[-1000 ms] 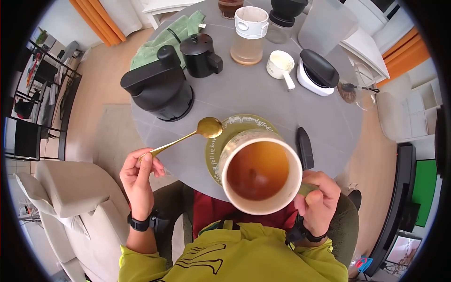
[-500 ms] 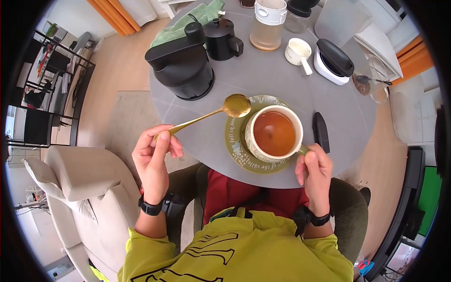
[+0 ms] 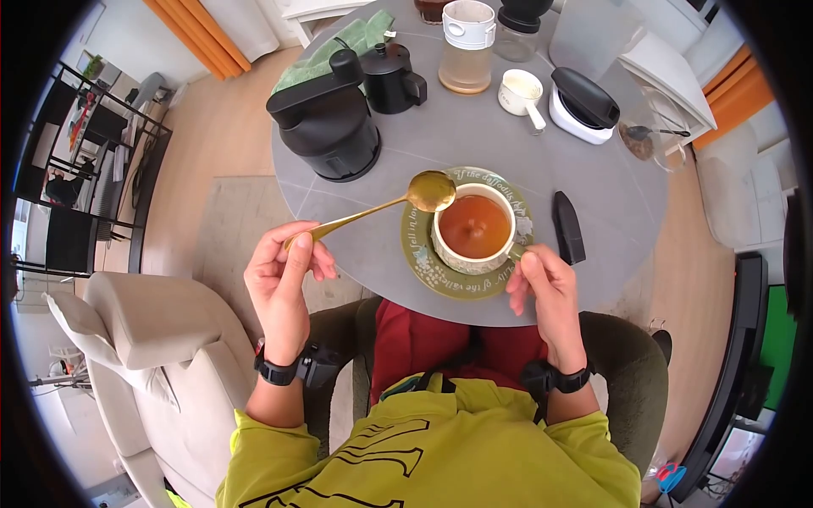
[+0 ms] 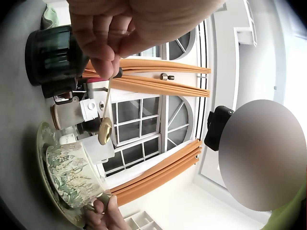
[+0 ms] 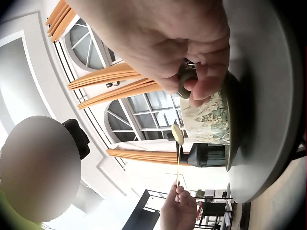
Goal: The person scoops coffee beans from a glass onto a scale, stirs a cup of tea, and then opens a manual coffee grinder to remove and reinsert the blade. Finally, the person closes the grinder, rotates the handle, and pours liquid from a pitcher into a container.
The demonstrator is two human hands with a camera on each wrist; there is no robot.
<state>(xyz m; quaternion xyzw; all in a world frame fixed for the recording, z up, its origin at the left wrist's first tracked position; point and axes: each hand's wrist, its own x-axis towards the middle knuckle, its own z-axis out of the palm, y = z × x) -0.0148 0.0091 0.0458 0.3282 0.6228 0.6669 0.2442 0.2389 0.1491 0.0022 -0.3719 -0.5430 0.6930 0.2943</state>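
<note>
A gold spoon (image 3: 432, 191) is pinched near the end of its handle by my left hand (image 3: 286, 284); its bowl is raised beside the cup's rim. A floral teacup (image 4: 72, 175) with brown tea (image 3: 476, 227) stands on a green lettered saucer (image 3: 423, 269). My right hand (image 3: 549, 296) pinches the cup's green handle (image 3: 517, 251) between thumb and fingers, as the right wrist view also shows. The spoon's bowl hangs above the cup's level in the left wrist view.
A black folded object (image 3: 568, 229) lies right of the saucer on the grey table (image 3: 339, 241). Farther back stand a black machine (image 3: 326, 127), a black pot (image 3: 391, 80), a lidded glass jar (image 3: 466, 51), a small white handled cup (image 3: 520, 93) and a white scale (image 3: 580, 123).
My right hand has lowered the teacup from close before me onto the saucer. My left hand keeps the spoon raised, shifted slightly right in view.
</note>
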